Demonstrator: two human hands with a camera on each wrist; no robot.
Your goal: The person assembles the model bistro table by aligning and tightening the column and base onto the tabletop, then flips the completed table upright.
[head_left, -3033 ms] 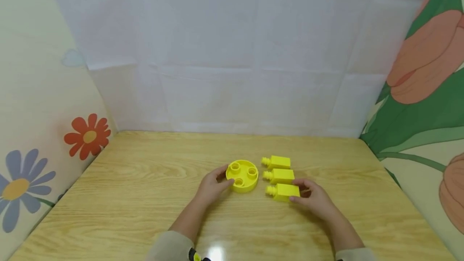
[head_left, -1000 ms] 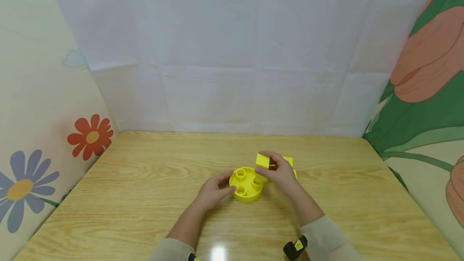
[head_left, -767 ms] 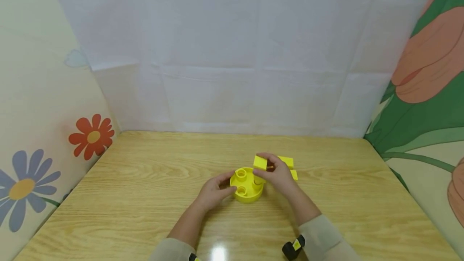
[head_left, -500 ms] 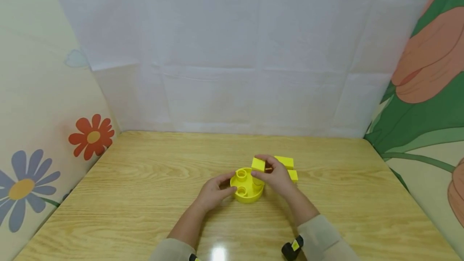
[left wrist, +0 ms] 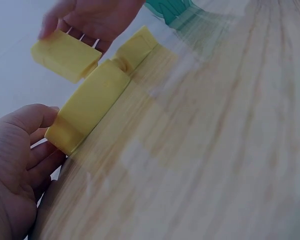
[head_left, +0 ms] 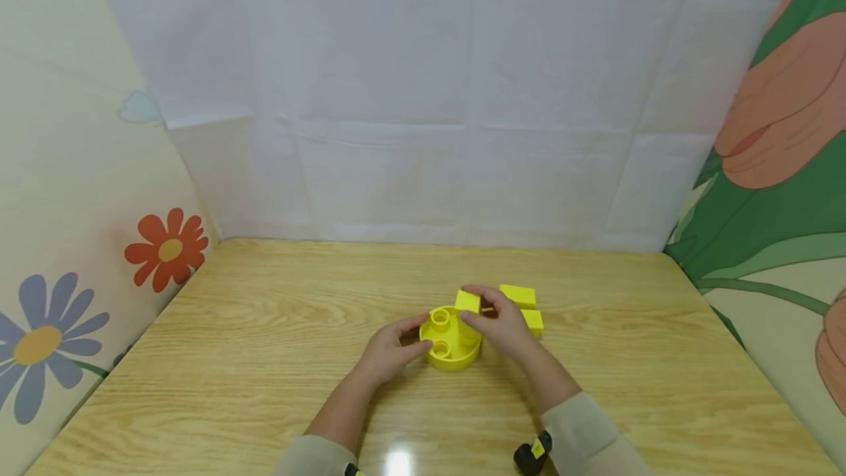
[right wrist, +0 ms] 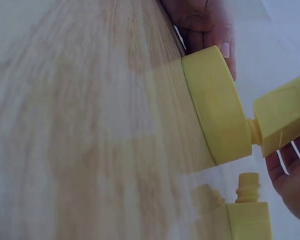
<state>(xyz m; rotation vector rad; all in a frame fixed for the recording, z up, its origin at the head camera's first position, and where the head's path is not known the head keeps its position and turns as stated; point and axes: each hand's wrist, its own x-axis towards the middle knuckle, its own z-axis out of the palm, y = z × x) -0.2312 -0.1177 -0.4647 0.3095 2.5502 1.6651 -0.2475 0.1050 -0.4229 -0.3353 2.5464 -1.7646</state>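
Note:
A round yellow base point(head_left: 453, 363) with raised ring sockets lies flat on the table. My left hand point(head_left: 386, 353) grips its left rim between thumb and fingers. In my right hand point(head_left: 510, 325) is a yellow block-shaped leg point(head_left: 468, 302), held upright with its threaded end point(right wrist: 254, 131) down at the base's right socket. The right wrist view shows part of that thread above the rim; how deep it sits is hidden. Two more sockets show bare on the base's left half.
Two similar yellow legs, a far one point(head_left: 518, 294) and a nearer one point(head_left: 532, 321), lie just beyond my right hand, partly hidden by it. White cloth point(head_left: 423, 131) hangs behind the wooden table point(head_left: 277, 344), with flower-printed panels at both sides.
My right hand has picked up the nearest leg, turned it upright and brought it left over the base's right socket, lately edging slightly left and down. The base has shifted slightly toward me.

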